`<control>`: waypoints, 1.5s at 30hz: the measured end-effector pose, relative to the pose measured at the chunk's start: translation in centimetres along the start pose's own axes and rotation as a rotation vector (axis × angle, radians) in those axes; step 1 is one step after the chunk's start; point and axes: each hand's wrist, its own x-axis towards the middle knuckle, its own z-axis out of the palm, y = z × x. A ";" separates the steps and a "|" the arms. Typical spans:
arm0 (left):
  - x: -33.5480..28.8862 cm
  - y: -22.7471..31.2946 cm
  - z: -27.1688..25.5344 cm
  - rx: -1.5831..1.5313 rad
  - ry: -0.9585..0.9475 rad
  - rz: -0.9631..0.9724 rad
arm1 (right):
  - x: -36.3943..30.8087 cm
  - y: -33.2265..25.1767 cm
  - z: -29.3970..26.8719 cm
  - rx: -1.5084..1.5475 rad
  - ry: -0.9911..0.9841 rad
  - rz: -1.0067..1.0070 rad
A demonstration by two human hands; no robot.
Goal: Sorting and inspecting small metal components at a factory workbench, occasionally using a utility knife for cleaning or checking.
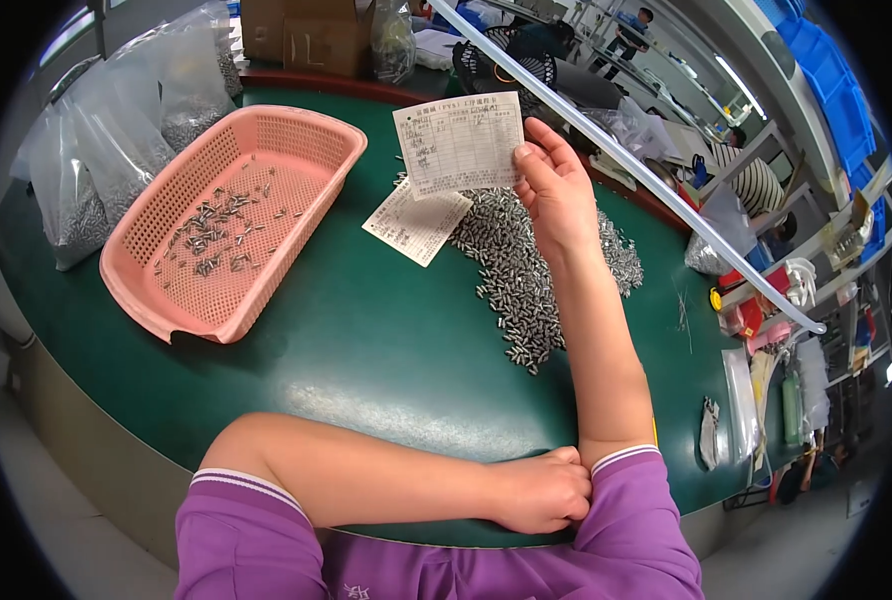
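Observation:
My right hand (556, 185) is raised over the table, pinching a printed paper form (461, 140) by its right edge between thumb and fingers. A second paper card (418, 222) lies partly beneath it, touching a wide heap of small metal pins (516, 280). My right forearm crosses in front of that heap and hides part of it. Curled into a fist, my left hand (544, 490) rests at the table's near edge against my right elbow; the inside of its fingers is hidden. To the left stands a pink plastic basket (296, 215) with scattered metal pins in it.
Clear plastic bags (91, 190) filled with small metal parts stand at the left. A pale bar (626, 155) slants across the right. Beyond are a black fan (506, 65), a cardboard box (316, 38) and blue bins (834, 90). People are in the background.

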 end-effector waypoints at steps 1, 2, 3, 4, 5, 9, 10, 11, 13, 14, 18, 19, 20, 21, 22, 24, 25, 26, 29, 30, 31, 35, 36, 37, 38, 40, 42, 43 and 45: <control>0.0 0.0 0.0 0.005 -0.009 -0.003 | 0.1 0.1 -0.3 -0.004 -0.008 0.005; 0.1 0.0 0.0 0.002 -0.010 -0.004 | 0.3 0.2 -0.5 -0.004 -0.006 0.006; 0.1 0.0 0.1 0.005 -0.013 -0.014 | 0.4 0.4 -0.6 0.000 0.007 -0.001; 0.1 0.0 0.1 0.008 -0.016 -0.023 | 0.5 0.5 -0.7 0.003 0.018 -0.009; 0.0 -0.1 0.1 0.003 -0.013 -0.026 | 0.7 0.5 -1.1 -0.009 0.026 -0.021; 0.1 0.1 -0.2 -0.005 0.013 -0.019 | 1.4 0.6 -2.3 0.035 0.081 -0.083; 0.1 0.1 -0.2 0.001 0.024 -0.010 | 1.4 0.7 -2.3 0.036 0.107 -0.083; 0.0 0.1 -0.1 -0.005 0.027 -0.009 | 1.4 0.8 -2.4 0.035 0.133 -0.084; 0.0 0.0 0.0 0.002 0.039 -0.014 | 1.7 1.0 -2.8 0.015 0.128 -0.088; -0.1 0.0 0.0 0.000 0.043 -0.012 | 1.8 1.2 -2.9 0.022 0.135 -0.094; -0.1 0.0 0.2 -0.021 0.054 -0.028 | 1.9 1.3 -3.1 0.009 0.137 -0.092; -0.1 0.0 0.2 -0.029 0.055 -0.031 | 1.9 1.4 -3.2 0.008 0.136 -0.092; 0.0 0.0 0.3 -0.028 0.056 -0.031 | 1.9 1.5 -3.2 0.013 0.130 -0.093; -0.1 0.0 0.3 -0.027 0.059 -0.031 | 1.9 1.6 -3.2 0.018 0.125 -0.095; -0.1 0.0 0.3 -0.025 0.062 -0.031 | 1.9 1.7 -3.2 0.018 0.126 -0.097; 0.0 0.0 0.3 -0.024 0.052 -0.034 | 1.9 1.8 -3.2 0.025 0.114 -0.101; 0.0 0.1 0.2 -0.024 0.042 -0.038 | 1.9 1.9 -3.2 0.025 0.114 -0.101; 0.0 0.1 0.3 -0.023 0.042 -0.039 | 2.0 1.9 -3.3 0.006 0.110 -0.091; 0.0 0.1 0.3 -0.022 0.037 -0.052 | 2.0 2.2 -3.1 -0.019 0.116 -0.074; 0.0 0.1 0.3 -0.023 0.032 -0.054 | 1.9 2.3 -3.1 -0.027 0.128 -0.070; 0.0 0.1 0.2 -0.023 0.027 -0.056 | 1.9 2.4 -3.1 -0.028 0.129 -0.071; 0.0 0.0 0.3 -0.018 0.030 -0.048 | 1.9 2.8 -3.0 -0.039 0.123 -0.059; 0.0 0.0 0.3 -0.017 0.029 -0.050 | 1.9 2.9 -2.9 -0.033 0.123 -0.061; 0.0 0.0 0.3 -0.015 0.028 -0.051 | 1.8 3.0 -2.7 -0.032 0.122 -0.060; 0.0 0.0 0.3 -0.014 0.028 -0.052 | 1.7 3.1 -2.6 -0.037 0.135 -0.041; 0.0 0.1 0.1 -0.015 0.013 -0.059 | 1.7 3.3 -2.5 -0.042 0.148 -0.022; 0.0 0.0 0.3 -0.015 0.021 -0.056 | 1.8 3.6 -2.6 -0.067 0.157 0.028; 0.0 0.0 0.3 -0.015 0.029 -0.054 | 1.9 3.7 -2.6 -0.066 0.157 0.028; 0.0 0.1 0.3 -0.019 0.025 -0.059 | 1.9 3.7 -2.6 -0.048 0.161 0.039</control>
